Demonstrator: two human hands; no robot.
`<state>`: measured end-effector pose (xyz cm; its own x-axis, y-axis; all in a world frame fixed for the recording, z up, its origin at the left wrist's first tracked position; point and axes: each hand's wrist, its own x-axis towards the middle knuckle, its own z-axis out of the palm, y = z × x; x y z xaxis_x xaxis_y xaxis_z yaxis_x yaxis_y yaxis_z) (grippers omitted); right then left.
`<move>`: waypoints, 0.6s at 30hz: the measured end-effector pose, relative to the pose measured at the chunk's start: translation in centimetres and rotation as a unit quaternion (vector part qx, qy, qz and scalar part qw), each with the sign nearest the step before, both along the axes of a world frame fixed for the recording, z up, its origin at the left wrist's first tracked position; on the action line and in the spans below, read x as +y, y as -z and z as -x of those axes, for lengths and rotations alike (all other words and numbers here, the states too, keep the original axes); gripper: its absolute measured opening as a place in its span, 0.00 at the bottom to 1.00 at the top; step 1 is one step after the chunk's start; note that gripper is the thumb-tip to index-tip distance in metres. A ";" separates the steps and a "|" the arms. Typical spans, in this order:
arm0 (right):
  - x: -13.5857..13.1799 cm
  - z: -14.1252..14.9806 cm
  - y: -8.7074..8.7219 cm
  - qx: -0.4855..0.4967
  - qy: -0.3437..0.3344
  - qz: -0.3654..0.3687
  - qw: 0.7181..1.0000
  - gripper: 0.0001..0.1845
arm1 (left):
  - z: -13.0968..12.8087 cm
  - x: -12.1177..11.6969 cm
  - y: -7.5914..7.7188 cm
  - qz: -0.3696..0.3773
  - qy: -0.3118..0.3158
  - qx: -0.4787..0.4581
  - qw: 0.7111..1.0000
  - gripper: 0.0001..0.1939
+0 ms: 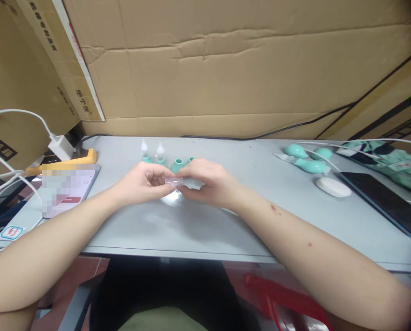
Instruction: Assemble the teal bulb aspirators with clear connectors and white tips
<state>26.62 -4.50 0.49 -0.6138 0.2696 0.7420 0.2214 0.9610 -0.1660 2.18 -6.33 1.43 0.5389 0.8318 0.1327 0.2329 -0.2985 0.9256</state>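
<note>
Left of centre, the fingers of the left hand [141, 185] pinch a small clear piece [171, 182] at mid-frame, just before standing green bulbs [177, 166] on the worktop [212, 230]; the right hand [214, 181] pinches its right end. Farther right lie loose bulbs [310, 165].

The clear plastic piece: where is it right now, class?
In the head view, the clear plastic piece is slightly left of centre, between the left hand and right hand, just nearer than the standing green bulbs.

Left hand [146, 183] faces right hand [214, 183], fingers [193, 169] bent, perhaps touching.
</note>
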 end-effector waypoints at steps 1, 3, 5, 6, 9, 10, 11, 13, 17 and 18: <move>0.0 0.0 0.0 0.002 -0.007 0.003 1.000 0.06 | -0.1 0.0 0.0 0.000 -0.007 0.002 1.000 0.13; 0.1 0.0 0.1 0.003 -0.016 0.008 1.000 0.05 | -0.2 -0.1 -0.1 0.001 -0.018 0.005 1.000 0.13; 0.1 0.0 0.3 0.004 -0.015 0.013 1.000 0.04 | -0.3 -0.2 -0.2 0.000 -0.025 0.002 1.000 0.12; 0.0 0.0 0.3 0.006 -0.014 0.017 1.000 0.03 | -0.3 -0.2 -0.3 0.000 -0.029 0.000 1.000 0.12; -0.1 0.0 0.5 0.017 -0.020 0.024 0.999 0.03 | -0.3 -0.4 -0.6 -0.004 -0.035 -0.013 0.999 0.11; -0.1 0.0 0.5 0.021 -0.024 0.025 0.999 0.03 | -0.3 -0.4 -0.7 -0.004 -0.033 -0.017 0.999 0.10; -0.2 0.1 0.5 0.023 -0.029 0.027 0.999 0.03 | -0.3 -0.4 -0.7 -0.003 -0.031 -0.021 0.999 0.09; -0.2 0.1 0.5 0.023 -0.037 0.028 0.999 0.04 | -0.2 -0.4 -0.8 0.005 -0.024 -0.029 0.999 0.08; -0.3 0.1 0.1 0.016 -0.040 0.024 0.999 0.04 | -0.1 -0.1 -0.7 0.034 -0.012 -0.029 0.999 0.10; -0.3 0.0 0.0 0.012 -0.040 0.021 0.999 0.04 | 0.0 0.0 -0.7 0.038 -0.005 -0.026 0.999 0.10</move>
